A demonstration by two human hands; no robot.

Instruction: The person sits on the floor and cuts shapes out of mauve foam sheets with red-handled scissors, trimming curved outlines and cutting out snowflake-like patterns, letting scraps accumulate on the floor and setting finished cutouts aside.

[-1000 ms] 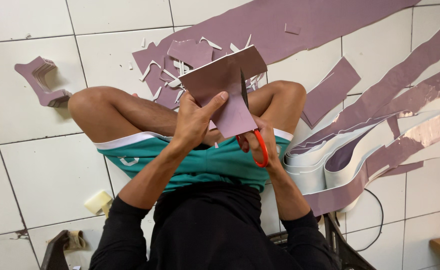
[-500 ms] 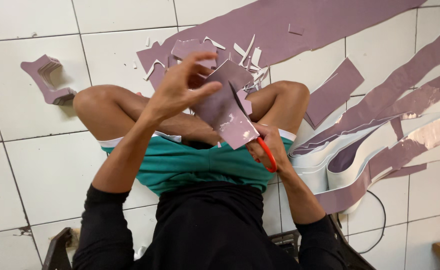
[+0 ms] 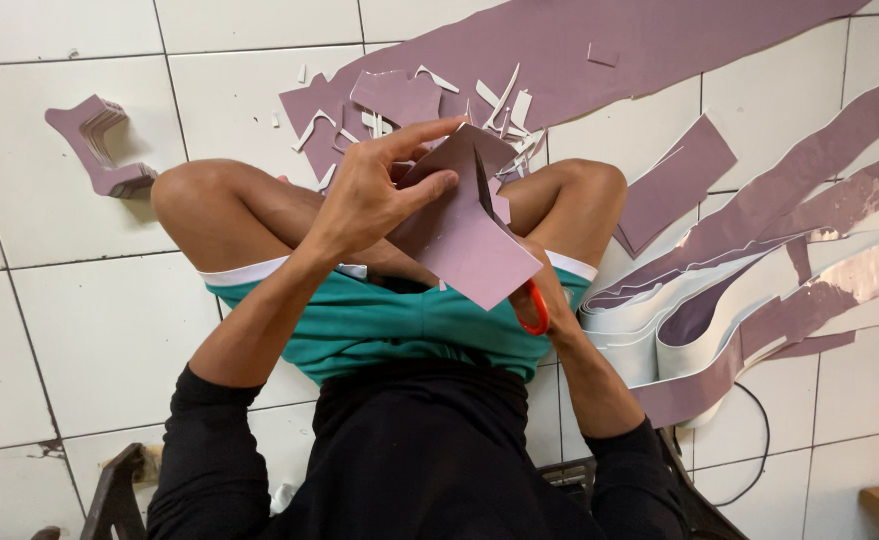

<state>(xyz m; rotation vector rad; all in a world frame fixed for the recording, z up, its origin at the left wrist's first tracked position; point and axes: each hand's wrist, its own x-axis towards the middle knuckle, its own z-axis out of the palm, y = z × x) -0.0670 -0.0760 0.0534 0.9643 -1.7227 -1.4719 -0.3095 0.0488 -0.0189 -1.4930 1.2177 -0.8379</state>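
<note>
A: Where is the mauve sheet piece (image 3: 464, 235), and which way does it run?

B: It sits above the person's lap, between the two bent knees. Its long axis slants from the far left, by the fingertips, down to the near right, where a blunt corner points toward the right thigh. A cut slit opens in its far edge, leaving a raised flap.

A: What are the hands doing?

B: The left hand (image 3: 374, 195) grasps the piece at its far-left end, thumb across the face and fingers spread over the top. The right hand (image 3: 549, 300) is mostly hidden under the piece; it is closed around scissors, of which only the orange handle loop (image 3: 536, 308) shows. The blades are out of sight.

A: What is the material like?

B: Thin, flat and matte, a dusty purple on the face with a white backing, stiff enough to hold a fold.

A: And around it?

B: On the white tiled floor (image 3: 89, 300), a heap of purple and white offcuts (image 3: 429, 100) lies just beyond the knees. A wide purple sheet (image 3: 599, 50) stretches to the far right. Long curling strips (image 3: 759, 300) lie piled at the right. A stack of cut shapes (image 3: 99, 145) rests at the far left. The teal shorts (image 3: 399, 325) lie beneath the piece.
</note>
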